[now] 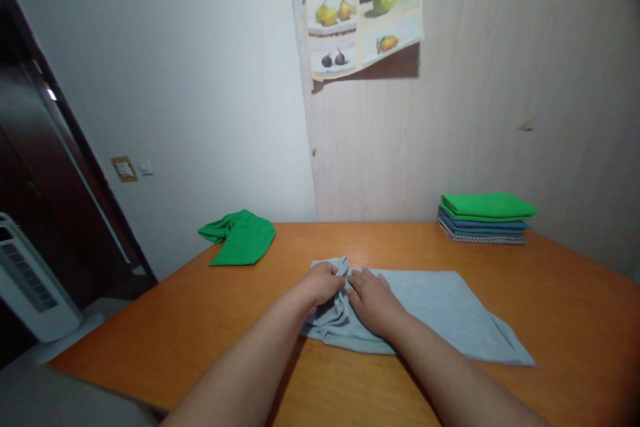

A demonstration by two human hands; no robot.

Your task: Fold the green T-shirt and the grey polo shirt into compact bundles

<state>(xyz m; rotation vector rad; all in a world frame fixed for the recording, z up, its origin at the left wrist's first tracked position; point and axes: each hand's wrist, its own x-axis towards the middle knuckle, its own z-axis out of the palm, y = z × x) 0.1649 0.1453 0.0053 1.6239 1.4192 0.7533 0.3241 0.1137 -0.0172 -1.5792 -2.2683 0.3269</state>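
Note:
A light grey cloth garment lies spread across the middle of the table, its left end bunched into folds and its right end tapering to a corner. My left hand is closed on the bunched fabric at that left end, with thumb and fingers pinching a fold. Just to the right, my right hand rests flat on the garment, its fingers stretched out and pointing away from me. The two hands are close together but apart. Part of the fabric is hidden under the hands and the right forearm.
On the orange wooden table, a crumpled green cloth lies at the back left. A stack of folded cloths, bright green on top with blue and checked ones below, sits at the back right. Behind is a wall with a fruit poster.

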